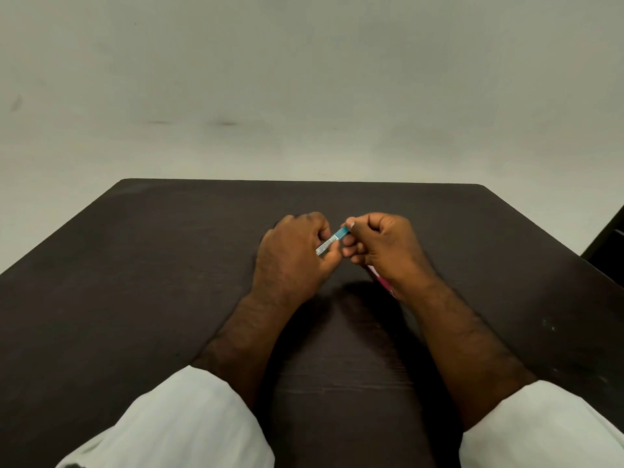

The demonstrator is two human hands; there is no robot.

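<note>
Both my hands meet over the middle of a dark brown table (152,282). Between them is a thin stick-shaped item (332,240), teal at its upper right end and white with small print at its lower left end. My left hand (290,258) grips the white end with curled fingers. My right hand (381,246) pinches the teal end between thumb and forefinger. Under my right hand and wrist a pink and white object (381,280) shows only as a narrow strip; the rest is hidden.
A plain pale wall (304,79) rises behind the table's far edge. A dark piece of furniture (607,244) shows at the right edge. My forearms with rolled white sleeves (189,427) lie over the near part of the table.
</note>
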